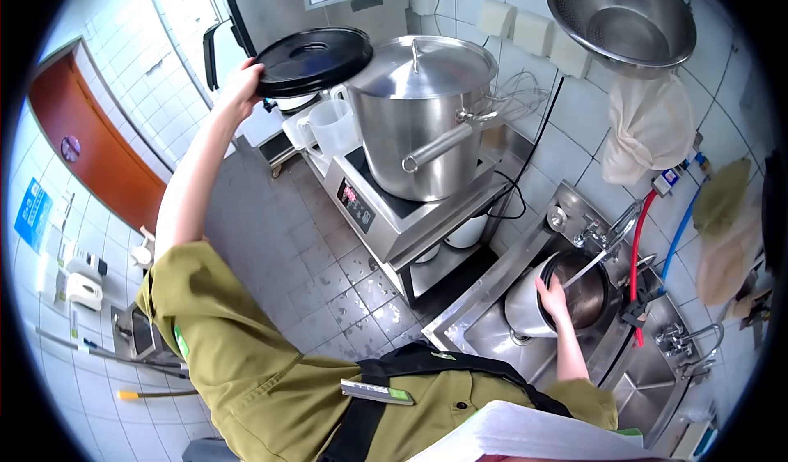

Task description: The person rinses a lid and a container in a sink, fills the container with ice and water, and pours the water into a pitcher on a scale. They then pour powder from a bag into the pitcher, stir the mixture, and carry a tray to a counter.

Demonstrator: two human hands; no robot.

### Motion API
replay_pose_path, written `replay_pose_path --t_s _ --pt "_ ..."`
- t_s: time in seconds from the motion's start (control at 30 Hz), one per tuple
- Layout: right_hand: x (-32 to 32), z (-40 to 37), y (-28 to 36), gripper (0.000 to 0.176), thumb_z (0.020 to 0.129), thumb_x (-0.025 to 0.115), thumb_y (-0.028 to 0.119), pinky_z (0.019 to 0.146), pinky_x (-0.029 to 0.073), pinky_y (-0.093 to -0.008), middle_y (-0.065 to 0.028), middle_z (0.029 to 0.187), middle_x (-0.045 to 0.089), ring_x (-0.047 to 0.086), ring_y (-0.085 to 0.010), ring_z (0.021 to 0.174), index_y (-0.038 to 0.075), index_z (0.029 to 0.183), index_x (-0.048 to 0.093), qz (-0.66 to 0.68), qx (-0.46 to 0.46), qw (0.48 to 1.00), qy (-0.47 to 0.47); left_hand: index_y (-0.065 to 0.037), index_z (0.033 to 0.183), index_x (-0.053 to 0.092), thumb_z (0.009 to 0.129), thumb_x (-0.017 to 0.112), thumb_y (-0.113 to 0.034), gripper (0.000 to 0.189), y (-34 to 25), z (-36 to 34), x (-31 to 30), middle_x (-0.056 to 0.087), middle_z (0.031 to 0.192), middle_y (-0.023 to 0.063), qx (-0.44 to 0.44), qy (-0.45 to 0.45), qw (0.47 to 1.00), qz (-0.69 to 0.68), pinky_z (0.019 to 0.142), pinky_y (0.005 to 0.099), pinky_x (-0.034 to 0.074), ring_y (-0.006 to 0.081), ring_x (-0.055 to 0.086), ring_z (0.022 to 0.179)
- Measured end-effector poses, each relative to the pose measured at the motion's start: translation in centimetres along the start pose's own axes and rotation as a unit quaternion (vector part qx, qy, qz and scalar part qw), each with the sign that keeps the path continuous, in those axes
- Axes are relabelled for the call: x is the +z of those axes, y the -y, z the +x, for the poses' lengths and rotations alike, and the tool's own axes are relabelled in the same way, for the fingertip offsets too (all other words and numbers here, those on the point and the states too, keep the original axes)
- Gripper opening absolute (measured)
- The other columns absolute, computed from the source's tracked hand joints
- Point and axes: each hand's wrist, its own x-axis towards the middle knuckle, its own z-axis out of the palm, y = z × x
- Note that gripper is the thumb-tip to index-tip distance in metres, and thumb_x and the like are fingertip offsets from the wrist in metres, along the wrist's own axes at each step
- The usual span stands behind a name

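Note:
My left hand point(240, 88) is stretched far out, fingers closed on the edge of a round black lid point(316, 58). That lid is held level just left of a large steel stockpot point(427, 146), which has its own steel lid point(419, 64) on. In the sink point(484, 330), my right hand point(555, 299) grips the rim of a deep cylindrical container point(523, 302) with a pale outside and dark inside. The container is tilted, its mouth facing right. From the tap point(609, 240) a thin stream runs toward its mouth.
The stockpot stands on an induction cooker point(382, 211) with a lit red display. Behind it are plastic measuring jugs point(332, 129) and a whisk point(521, 92). A steel colander point(620, 27) hangs above the sink, near red point(639, 248) and blue hoses. The tiled floor point(328, 289) looks wet.

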Motion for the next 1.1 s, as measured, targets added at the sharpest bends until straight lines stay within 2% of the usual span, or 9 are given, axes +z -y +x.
replay_pose_path --t_s 0.07,0.13,0.33,0.5,0.6,0.77,0.87,0.93,1.1 --pt "-4.2 -1.0 -1.0 0.060 0.084 0.043 0.048 0.071 0.048 -0.0328 -0.0226 0.098 0.055 0.059 -0.0290 0.084 -0.006 0.110 0.041 0.279 0.262 0.873 0.303 -0.012 0.125 0.037 0.080 0.049 -0.013 0.046 0.0 1.0 3.7 0.055 0.095 0.0063 -0.003 -0.008 0.998 0.066 0.056 0.0282 0.045 0.0124 0.054 0.073" --pt "-6.2 -1.2 -2.0 0.059 0.085 0.039 0.049 0.064 0.051 -0.0333 -0.0208 0.095 0.056 0.060 -0.0274 0.072 -0.004 0.109 0.040 0.491 0.332 0.758 0.271 -0.011 0.124 0.037 0.080 0.048 -0.012 0.046 1.7 2.9 5.9 0.053 0.102 0.0080 0.003 0.012 0.996 0.085 0.057 0.0304 0.046 0.0149 0.055 0.077" --pt "-1.4 10.2 -8.0 0.053 0.079 0.054 0.042 0.073 0.046 -0.0346 -0.0153 0.105 0.052 0.056 -0.0260 0.082 0.002 0.112 0.043 0.521 0.443 0.697 -0.214 -0.007 0.126 0.029 0.086 0.045 -0.030 0.048 0.6 1.7 8.2 0.041 0.118 0.0115 -0.104 0.118 0.982 0.102 0.079 0.0459 0.043 0.0245 0.046 0.103" --pt "3.7 6.2 -0.6 0.077 0.069 0.062 0.037 0.090 0.036 -0.0370 -0.0251 0.109 0.051 0.050 -0.0354 0.101 -0.014 0.118 0.032 0.026 0.241 0.967 -0.084 -0.010 0.132 0.023 0.080 0.029 -0.063 0.075 0.1 1.9 6.4 0.017 0.139 0.0110 -0.068 0.178 0.963 0.193 0.099 0.0503 0.013 0.0274 0.014 0.128" --pt "-4.3 -1.8 9.9 0.082 0.066 0.065 0.033 0.085 0.040 -0.0427 -0.0286 0.100 0.053 0.052 -0.0375 0.096 -0.002 0.126 0.023 -0.094 0.238 0.955 0.149 -0.005 0.128 0.030 0.084 0.038 -0.049 0.063 1.5 1.7 4.4 0.028 0.133 0.0130 0.153 0.036 0.968 0.194 0.099 0.0422 0.020 0.0254 0.026 0.123" --pt "-1.4 -3.8 3.7 0.052 0.066 0.065 0.025 0.071 0.046 -0.0420 -0.0180 0.088 0.057 0.058 -0.0316 0.082 0.004 0.106 0.040 -0.236 0.103 0.960 0.111 0.004 0.118 0.040 0.085 0.043 -0.015 0.039 2.5 -9.4 1.4 0.045 0.119 0.0148 0.514 -0.114 0.842 0.116 0.092 0.0335 0.031 0.0236 0.043 0.108" --pt "-2.5 0.4 5.5 0.045 0.066 0.064 0.026 0.076 0.045 -0.0417 -0.0196 0.092 0.057 0.056 -0.0326 0.088 0.001 0.099 0.046 -0.238 0.095 0.961 0.105 -0.004 0.097 0.054 0.077 0.053 -0.021 0.026 9.9 -16.4 -3.3 0.056 0.093 0.0119 0.680 0.121 0.706 0.157 0.081 0.0392 0.036 0.0231 0.051 0.090" --pt "-4.4 3.1 6.9 0.042 0.063 0.064 0.024 0.077 0.046 -0.0401 -0.0189 0.089 0.058 0.057 -0.0319 0.087 0.001 0.095 0.049 -0.207 0.132 0.962 0.120 -0.009 0.081 0.056 0.062 0.060 -0.017 0.021 13.8 -21.6 -1.7 0.056 0.073 0.0031 0.632 0.359 0.664 0.174 0.063 0.0360 0.042 0.0190 0.054 0.067" --pt "-11.3 2.2 6.6 0.044 0.058 0.070 0.030 0.078 0.046 -0.0383 -0.0148 0.088 0.061 0.058 -0.0291 0.089 0.004 0.090 0.057 -0.160 0.222 0.956 0.111 0.000 0.089 0.056 0.074 0.052 0.001 0.015 24.8 -29.8 8.6 0.058 0.085 0.0116 0.263 0.385 0.884 0.046 0.068 0.0290 0.044 0.0222 0.055 0.076"
